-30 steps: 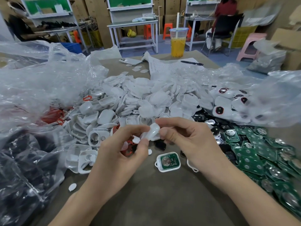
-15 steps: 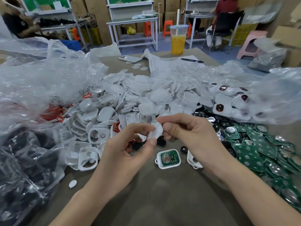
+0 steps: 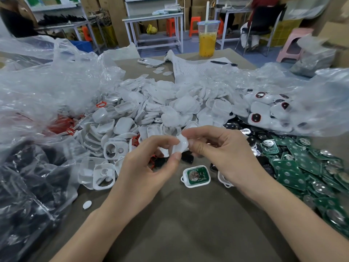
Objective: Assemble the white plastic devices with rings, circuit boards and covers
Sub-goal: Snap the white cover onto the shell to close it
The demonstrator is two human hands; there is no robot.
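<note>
The grip of the left hand (image 3: 149,167) is pinched on a white cover (image 3: 182,145), held above the bench (image 3: 179,224); the grip of the right hand (image 3: 224,157) is pinched on its other edge. Cover fitting is judged in hand; alignment over the boarded case (image 3: 196,175) is called for. The cover's underside is hidden.

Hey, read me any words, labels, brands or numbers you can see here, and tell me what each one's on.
Nothing can be read.
White printed paper sheet: lines of print, too blurred.
Green circuit board in the white plastic shell: any markings too small.
Clear plastic cup of orange drink: no label shows.
</note>
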